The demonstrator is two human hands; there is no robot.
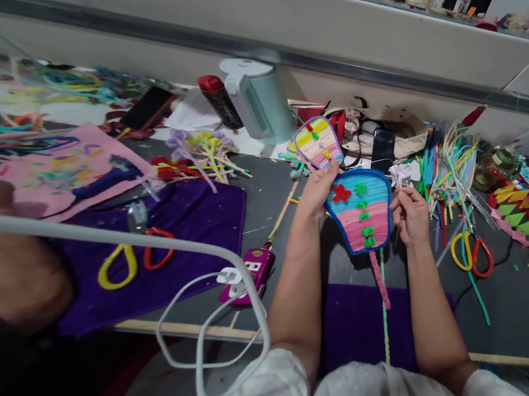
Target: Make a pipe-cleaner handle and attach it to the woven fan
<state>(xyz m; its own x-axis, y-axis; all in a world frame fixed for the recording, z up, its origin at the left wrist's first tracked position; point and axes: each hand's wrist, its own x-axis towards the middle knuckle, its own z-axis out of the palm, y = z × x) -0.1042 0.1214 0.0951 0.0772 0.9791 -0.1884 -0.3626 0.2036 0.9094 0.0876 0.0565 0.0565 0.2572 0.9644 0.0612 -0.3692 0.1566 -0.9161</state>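
Observation:
A flat craft panel of pipe cleaners (365,208), striped blue and pink with a dark blue rim, carries a red flower, a green flower and several green loops. My left hand (323,189) grips its upper left edge, thumb on top. Beyond that hand sits a smaller panel (319,141) in yellow, white and pink with a purple rim; whether the two are joined is hidden. My right hand (410,213) is pinched closed at the panel's right edge; what lies between its fingertips is too small to make out. A pink braided strip (380,280) hangs below.
Scissors (471,254) and a bundle of pipe cleaners (451,160) lie to the right. A kettle (261,100) stands behind. Left are a magenta power strip (250,275), a white cable (190,241), other scissors (133,247) and a co-worker's arm (9,247).

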